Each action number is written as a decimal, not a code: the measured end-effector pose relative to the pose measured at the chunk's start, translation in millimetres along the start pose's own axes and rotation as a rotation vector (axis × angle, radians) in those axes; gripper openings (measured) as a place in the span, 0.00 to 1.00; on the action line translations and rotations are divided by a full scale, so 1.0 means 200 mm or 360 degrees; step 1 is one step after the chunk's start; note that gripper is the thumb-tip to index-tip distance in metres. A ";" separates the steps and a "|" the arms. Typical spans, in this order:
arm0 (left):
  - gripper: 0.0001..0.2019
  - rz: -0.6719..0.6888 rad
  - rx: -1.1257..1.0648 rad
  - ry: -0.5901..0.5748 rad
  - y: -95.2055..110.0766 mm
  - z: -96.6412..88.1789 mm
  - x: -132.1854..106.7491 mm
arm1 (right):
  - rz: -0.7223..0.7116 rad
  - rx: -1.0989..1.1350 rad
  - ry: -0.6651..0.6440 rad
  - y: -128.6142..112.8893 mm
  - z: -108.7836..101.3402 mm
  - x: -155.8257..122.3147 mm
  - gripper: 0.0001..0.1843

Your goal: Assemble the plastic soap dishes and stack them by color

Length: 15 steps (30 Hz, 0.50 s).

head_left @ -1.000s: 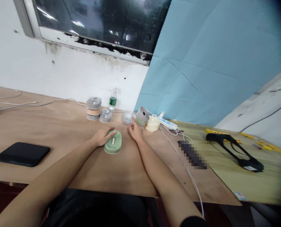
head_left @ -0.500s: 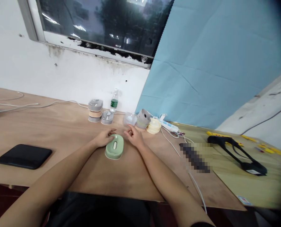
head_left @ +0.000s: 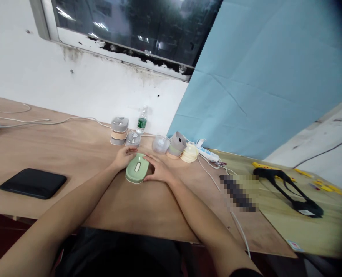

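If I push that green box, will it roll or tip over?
The green box probably won't tip: it's low and wide on the table. It likely won't roll, since it sits flat. Its smooth, evenly shaped walls look like stiff plastic, so it may slide without bending.

Both forearms are seen bare, the left forearm and right forearm extended forward and angled inward. The left hand is held with fingers pointed inward, thumb nearer the body. The right hand is set opposite, thumb and fingers parted and curved.
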<state>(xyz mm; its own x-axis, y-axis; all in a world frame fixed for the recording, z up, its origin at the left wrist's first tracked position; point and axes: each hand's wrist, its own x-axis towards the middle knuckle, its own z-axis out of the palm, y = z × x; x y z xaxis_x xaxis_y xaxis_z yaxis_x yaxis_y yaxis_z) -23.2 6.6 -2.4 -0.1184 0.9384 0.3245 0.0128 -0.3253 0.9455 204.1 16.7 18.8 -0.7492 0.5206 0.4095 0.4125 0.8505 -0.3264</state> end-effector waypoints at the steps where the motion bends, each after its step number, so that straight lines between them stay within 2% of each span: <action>1: 0.20 -0.0020 -0.0057 0.0001 0.01 0.01 0.00 | 0.0028 -0.0005 0.0038 0.00 0.01 0.00 0.53; 5: 0.23 -0.0140 -0.0210 0.0143 0.06 0.02 -0.02 | 0.0154 0.0024 0.0362 0.02 0.04 0.00 0.39; 7: 0.27 -0.0061 -0.0117 0.0211 0.08 0.02 -0.04 | 0.0245 0.0075 0.0551 0.04 0.04 0.00 0.35; 9: 0.29 0.0145 0.0105 0.0126 0.10 0.01 -0.06 | 0.0403 0.0147 0.0703 0.07 0.04 -0.01 0.33; 12: 0.37 0.0461 0.0495 -0.0165 0.14 0.01 -0.10 | 0.0627 0.0209 0.0833 0.11 0.04 -0.01 0.30; 15: 0.48 0.0526 0.0787 -0.0169 0.18 0.04 -0.14 | 0.0630 0.0167 0.0848 0.12 0.04 -0.01 0.28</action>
<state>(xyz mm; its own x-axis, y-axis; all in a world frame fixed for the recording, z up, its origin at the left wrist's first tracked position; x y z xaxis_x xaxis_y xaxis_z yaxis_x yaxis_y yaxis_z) -12.2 -30.1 22.8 0.0701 0.8118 0.5798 0.4952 -0.5328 0.6862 211.8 34.4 3.4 -0.1824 0.7805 0.5979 0.5306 0.5901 -0.6085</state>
